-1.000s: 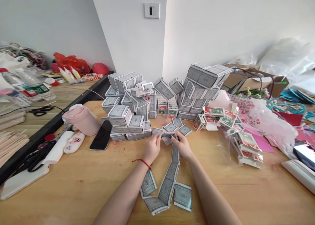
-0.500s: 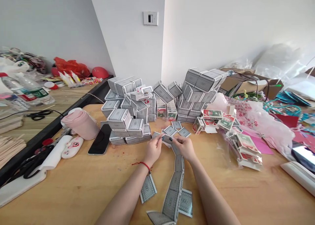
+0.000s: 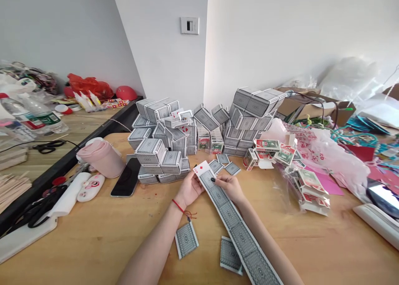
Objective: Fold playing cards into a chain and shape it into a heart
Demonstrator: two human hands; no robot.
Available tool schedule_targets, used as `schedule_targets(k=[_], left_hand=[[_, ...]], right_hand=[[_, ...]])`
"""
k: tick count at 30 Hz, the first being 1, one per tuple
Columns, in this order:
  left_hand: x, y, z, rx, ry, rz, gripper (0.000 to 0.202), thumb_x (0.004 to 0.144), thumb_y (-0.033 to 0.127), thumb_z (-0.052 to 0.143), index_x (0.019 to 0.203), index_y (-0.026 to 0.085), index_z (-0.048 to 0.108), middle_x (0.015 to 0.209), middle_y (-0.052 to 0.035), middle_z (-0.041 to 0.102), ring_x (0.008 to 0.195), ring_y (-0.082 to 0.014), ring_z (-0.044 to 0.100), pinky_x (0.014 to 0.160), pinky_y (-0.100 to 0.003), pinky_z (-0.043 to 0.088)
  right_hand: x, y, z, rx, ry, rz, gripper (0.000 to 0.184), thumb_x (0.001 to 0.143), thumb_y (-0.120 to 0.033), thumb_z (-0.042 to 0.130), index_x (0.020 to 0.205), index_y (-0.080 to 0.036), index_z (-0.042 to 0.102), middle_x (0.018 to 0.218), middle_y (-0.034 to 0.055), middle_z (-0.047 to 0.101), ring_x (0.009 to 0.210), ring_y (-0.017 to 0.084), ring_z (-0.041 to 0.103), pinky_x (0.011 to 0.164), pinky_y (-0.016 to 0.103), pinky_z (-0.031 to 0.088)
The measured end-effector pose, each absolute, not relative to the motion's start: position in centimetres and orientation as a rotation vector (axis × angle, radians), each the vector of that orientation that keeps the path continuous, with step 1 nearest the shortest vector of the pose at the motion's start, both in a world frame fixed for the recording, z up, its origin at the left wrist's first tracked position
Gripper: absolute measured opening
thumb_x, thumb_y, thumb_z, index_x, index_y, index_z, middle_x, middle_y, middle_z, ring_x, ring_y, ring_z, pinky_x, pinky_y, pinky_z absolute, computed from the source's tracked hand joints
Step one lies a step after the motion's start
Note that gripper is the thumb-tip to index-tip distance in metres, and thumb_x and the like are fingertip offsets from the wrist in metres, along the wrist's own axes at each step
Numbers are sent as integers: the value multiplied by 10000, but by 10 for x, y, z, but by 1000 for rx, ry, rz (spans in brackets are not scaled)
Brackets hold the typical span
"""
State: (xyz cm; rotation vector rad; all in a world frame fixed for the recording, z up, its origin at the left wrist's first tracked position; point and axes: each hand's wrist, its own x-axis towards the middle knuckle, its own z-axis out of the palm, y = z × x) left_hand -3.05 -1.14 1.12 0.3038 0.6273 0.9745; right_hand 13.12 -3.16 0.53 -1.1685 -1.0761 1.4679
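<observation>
I have the card strip (image 3: 232,214) running from the centre of the frame down to the bottom edge, right of the middle. Its patterned backs face up, and at the upper end a white face with a red diamond is showing. My right hand (image 3: 230,188) is clamped on this strip near the upper end: the thumb with dark nail lies on top, the other fingers are mostly hidden. My left hand (image 3: 191,189) is at the upper left edge of the strip, palm partly turned up; I cannot tell if its fingers are closed on it. A red bracelet (image 3: 178,206) is around the left wrist.

At lower centre, one patterned card (image 3: 187,240) lies on the wooden table (image 3: 102,235), and another card piece (image 3: 230,255) is partly under the strip. Just beyond the hands are smaller card pieces (image 3: 232,168). Behind, I see a left stack of card blocks (image 3: 151,151) and a right stack (image 3: 246,133). A black phone (image 3: 126,177) and a pink cup (image 3: 101,158) are at centre left; red-green card boxes (image 3: 267,144) are at centre right.
</observation>
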Motion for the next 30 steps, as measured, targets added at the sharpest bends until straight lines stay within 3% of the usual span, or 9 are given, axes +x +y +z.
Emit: schedule_targets(k=[8, 13, 25, 30], left_hand=[[-32, -9, 4, 459, 710, 855, 81, 763, 200, 564, 789, 136, 605, 737, -42, 666, 644, -127, 615, 676, -249, 481], [-39, -8, 4, 504, 698, 784, 50, 737, 157, 594, 758, 117, 614, 728, -51, 662, 647, -120, 608, 684, -245, 484], [-39, -12, 11, 654, 763, 796, 168, 618, 224, 716, 656, 85, 631, 617, -24, 624, 588, -90, 563, 660, -216, 459], [-34, -11, 7, 631, 796, 824, 182, 670, 284, 668, 711, 109, 639, 640, -38, 649, 600, -122, 585, 660, -261, 474]], right_hand=[[133, -33, 4, -1184, -1117, 1539, 282, 547, -425, 712, 633, -158, 683, 511, -10, 592, 409, 95, 437, 406, 220, 305], [134, -32, 2, -1187, -1121, 1525, 274, 542, -398, 720, 644, -145, 691, 516, -5, 602, 424, 98, 453, 431, 224, 322], [133, -32, 2, -1187, -1176, 1489, 266, 543, -403, 712, 625, -151, 695, 537, -6, 617, 449, 102, 464, 452, 225, 326], [132, -32, 2, -1184, -1094, 1504, 244, 527, -383, 722, 591, -152, 678, 542, -7, 608, 448, 103, 463, 440, 223, 325]])
